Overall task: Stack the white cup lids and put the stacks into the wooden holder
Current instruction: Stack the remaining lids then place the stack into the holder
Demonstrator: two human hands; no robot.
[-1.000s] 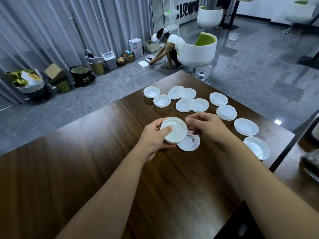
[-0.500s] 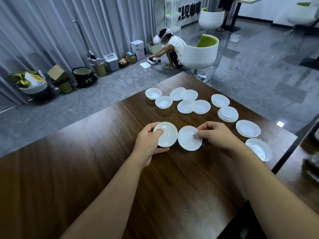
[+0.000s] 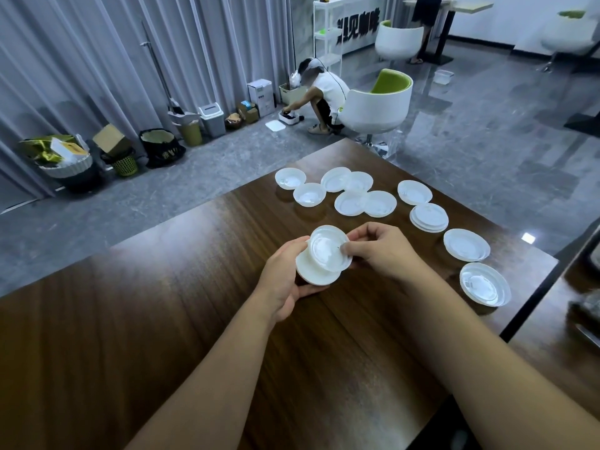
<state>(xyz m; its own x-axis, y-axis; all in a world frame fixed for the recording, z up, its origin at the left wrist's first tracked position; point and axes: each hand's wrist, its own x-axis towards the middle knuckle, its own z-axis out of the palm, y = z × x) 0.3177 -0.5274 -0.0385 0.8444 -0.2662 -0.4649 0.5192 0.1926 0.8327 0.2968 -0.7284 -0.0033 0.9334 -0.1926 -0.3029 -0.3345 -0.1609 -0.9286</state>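
The lower lid stack (image 3: pixel 313 274) lay mostly hidden under the tilted lid (image 3: pixel 328 251) and the left grip (image 3: pixel 285 277). Fingertips of the right grip (image 3: pixel 380 251) covered that lid's near edge. The desk (image 3: pixel 162 319) ran off the frame's bottom edge.

Near side of the table (image 3: pixel 162 319): open for your hands | far side: loose lids (image 3: pixel 350 193) block you, some overlapping | right edge: lids in line (image 3: pixel 466 245), perhaps small stacks.
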